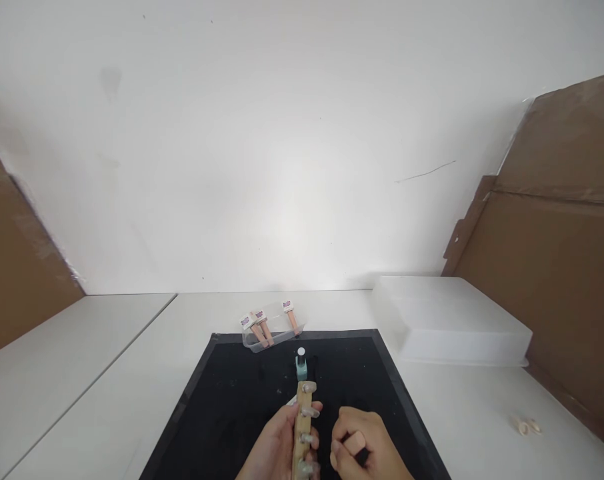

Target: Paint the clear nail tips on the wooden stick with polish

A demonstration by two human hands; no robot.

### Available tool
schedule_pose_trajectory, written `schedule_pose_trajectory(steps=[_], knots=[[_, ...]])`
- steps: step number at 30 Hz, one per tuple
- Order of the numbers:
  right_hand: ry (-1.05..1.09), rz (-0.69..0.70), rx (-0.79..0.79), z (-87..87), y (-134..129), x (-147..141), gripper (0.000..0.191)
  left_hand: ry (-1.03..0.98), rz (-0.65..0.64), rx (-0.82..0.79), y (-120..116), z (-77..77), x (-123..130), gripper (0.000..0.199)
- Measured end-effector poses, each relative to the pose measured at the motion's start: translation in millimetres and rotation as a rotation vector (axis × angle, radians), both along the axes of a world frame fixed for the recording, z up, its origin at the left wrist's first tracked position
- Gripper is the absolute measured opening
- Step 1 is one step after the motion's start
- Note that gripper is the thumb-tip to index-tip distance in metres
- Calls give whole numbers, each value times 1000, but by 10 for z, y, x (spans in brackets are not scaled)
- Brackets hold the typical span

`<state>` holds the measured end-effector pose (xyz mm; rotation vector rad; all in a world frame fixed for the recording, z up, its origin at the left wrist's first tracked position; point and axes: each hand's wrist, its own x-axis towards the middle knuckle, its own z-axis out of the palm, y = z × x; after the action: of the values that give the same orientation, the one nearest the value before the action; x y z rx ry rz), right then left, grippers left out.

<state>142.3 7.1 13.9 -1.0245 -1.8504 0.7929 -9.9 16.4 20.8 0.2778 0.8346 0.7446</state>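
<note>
Wooden strip (pixel 303 423) occupied curled left hand (pixel 278 442); peach stick (pixel 355 441), clenched right hand (pixel 369 433). Forward jolts risked toppling bottle (pixel 301 369) near mat's (pixel 232 393) far edge.

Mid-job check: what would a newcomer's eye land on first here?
First, probably the black mat, dark against the white table. Low in the picture, over the mat, the left hand holds a wooden strip with clear tips along it, and the right hand grips a peach stick. Just beyond stands a teal bottle, with a large white tub off to the right.
</note>
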Motion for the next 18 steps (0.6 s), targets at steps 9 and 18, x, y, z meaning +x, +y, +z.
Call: schedule_pose_trajectory(steps=[9,18], knots=[[117,36,23,126,-42,36,14,89,-18,-3,-14,14,-26,34],[178,210,94,85,-42,-20,10,68,-5,10,2,-7,-16,32]])
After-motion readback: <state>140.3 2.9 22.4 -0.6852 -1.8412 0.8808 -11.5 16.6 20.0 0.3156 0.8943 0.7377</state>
